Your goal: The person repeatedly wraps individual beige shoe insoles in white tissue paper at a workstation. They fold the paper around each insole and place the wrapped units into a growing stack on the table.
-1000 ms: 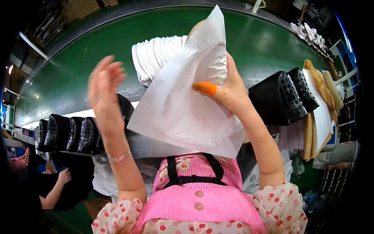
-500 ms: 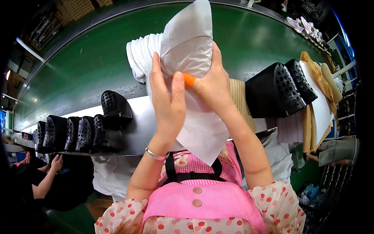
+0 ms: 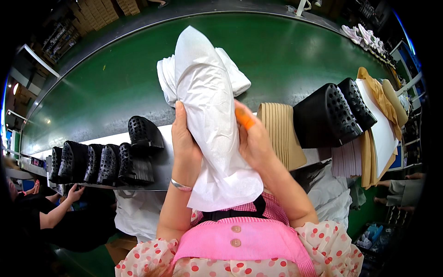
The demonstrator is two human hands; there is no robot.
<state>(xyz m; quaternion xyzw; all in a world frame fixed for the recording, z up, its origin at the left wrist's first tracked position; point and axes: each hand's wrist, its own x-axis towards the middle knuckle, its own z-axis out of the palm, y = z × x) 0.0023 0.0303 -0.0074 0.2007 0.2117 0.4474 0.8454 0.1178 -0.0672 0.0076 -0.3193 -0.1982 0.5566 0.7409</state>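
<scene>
– Hidden?
– Contents of white paper wrap [image 3: 207, 111], clasped between left hand [image 3: 187, 145] and right hand [image 3: 254, 141], over near edge of green table [image 3: 106, 97]. White stack [image 3: 166, 83] behind, partly covered.
– Markings?
– Dark smudge on orange thumb cover [image 3: 243, 115], illegible.
– Edges, room?
– Table stretching past stack to curved far rim; tan sheets [image 3: 279, 136] just beside right hand.

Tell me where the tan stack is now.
In the head view, the tan stack sits right of centre, between the right hand and a large black wedge.
</scene>
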